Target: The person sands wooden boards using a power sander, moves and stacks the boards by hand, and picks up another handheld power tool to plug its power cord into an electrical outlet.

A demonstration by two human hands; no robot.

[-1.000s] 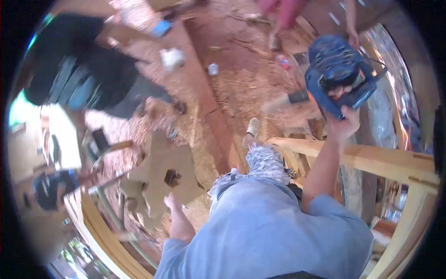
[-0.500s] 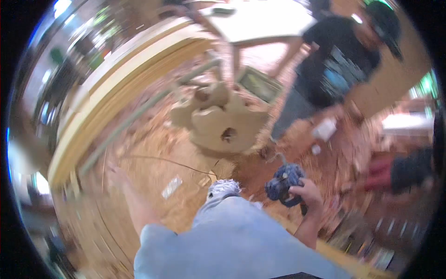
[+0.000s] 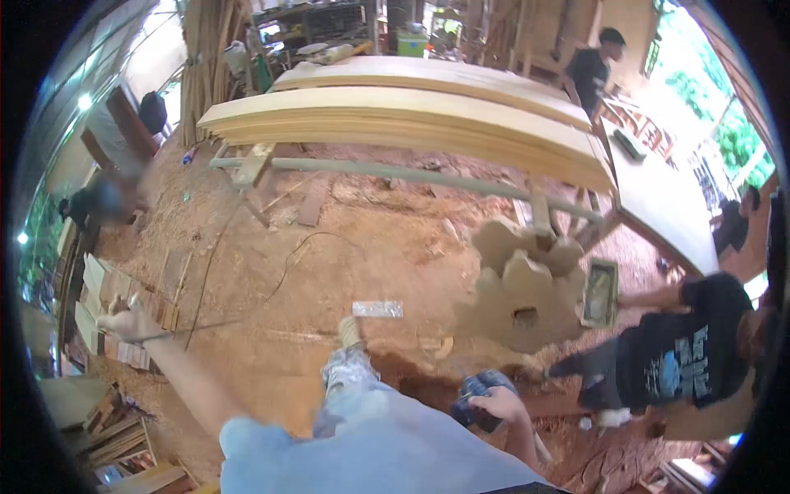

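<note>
My left hand [image 3: 132,321] is stretched out to the left with fingers apart, above wooden pieces [image 3: 95,288] on the floor. Nothing shows in its grasp. Low in the middle, my right hand [image 3: 500,405] is closed around a dark blue, rounded object [image 3: 477,391] that looks like a power tool; its exact kind is unclear. Beyond it stands a tan, lobed form [image 3: 514,309] with a square hole, apart from my hand. My foot [image 3: 350,332] is on the dusty floor, near a silvery strip [image 3: 378,309].
Long stacked boards [image 3: 403,115] lie on a pipe-framed support [image 3: 411,174] ahead. At right, a person in a dark shirt [image 3: 675,354] reaches toward a rectangular tray [image 3: 601,292]. A pale table [image 3: 658,198] stands behind. A cord [image 3: 288,259] crosses the floor; scrap wood [image 3: 123,432] lies lower left.
My view has swung left, so the boards now lie across the top and the person appears farther right. My left arm reaches farther left. The blue object stays in my right hand.
</note>
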